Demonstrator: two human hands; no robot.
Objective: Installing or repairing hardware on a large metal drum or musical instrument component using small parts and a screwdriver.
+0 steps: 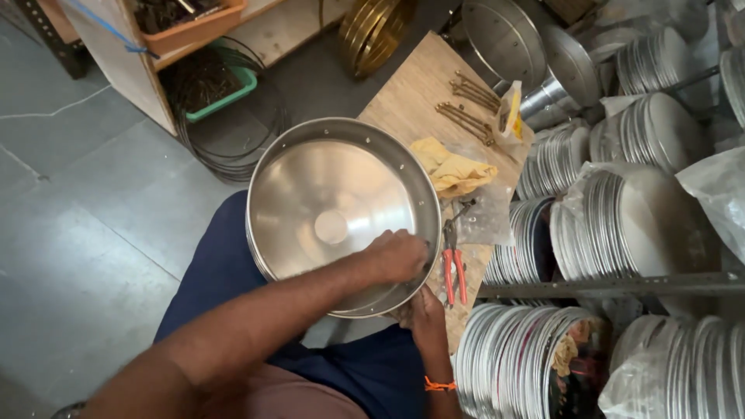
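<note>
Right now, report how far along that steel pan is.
Done: the steel pan already has holes round its rim. In hand: left hand inside the rim, right hand outside, at one spot. Left: the other holes look empty; red-handled pliers lie untouched on the board.

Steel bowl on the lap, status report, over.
Left hand inside the steel bowl at its near rim. Right hand under the rim outside. Red-handled pliers and yellow cloth beside it on the wooden board.

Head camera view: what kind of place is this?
Probably a small metalware workshop: racks of stacked steel discs, a big steel pan worked on the lap, and red-handled pliers on a wooden board.
</note>
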